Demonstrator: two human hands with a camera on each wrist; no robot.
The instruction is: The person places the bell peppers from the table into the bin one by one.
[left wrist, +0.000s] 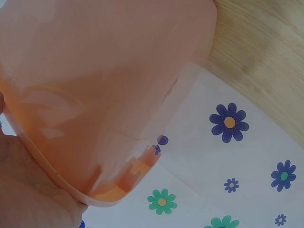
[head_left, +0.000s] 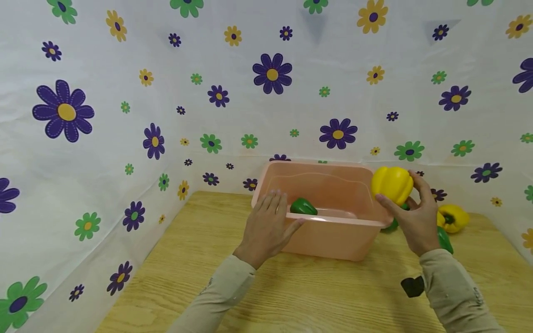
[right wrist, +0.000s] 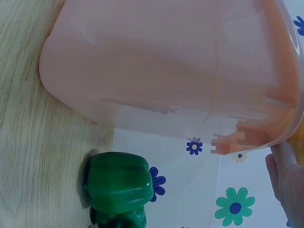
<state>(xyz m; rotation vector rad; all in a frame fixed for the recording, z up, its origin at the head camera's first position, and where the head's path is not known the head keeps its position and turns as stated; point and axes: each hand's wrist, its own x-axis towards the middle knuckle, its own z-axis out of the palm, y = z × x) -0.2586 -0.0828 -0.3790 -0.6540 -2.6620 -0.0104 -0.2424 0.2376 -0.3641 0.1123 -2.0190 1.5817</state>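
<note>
A pink plastic bin stands on the wooden table, with one green bell pepper lying inside near its front wall. My left hand rests over the bin's near left rim, fingers extended and thumb spread to the side. At the right end of the bin, my right hand holds a yellow bell pepper up at rim height, between thumb and fingers. In the right wrist view, that hand appears beside the rim, and the yellow pepper is mostly cut off.
Right of the bin lie another yellow bell pepper and several green ones, including one green pepper partly behind my right wrist. A small dark piece lies by the right sleeve. A flower-print sheet hangs behind the table.
</note>
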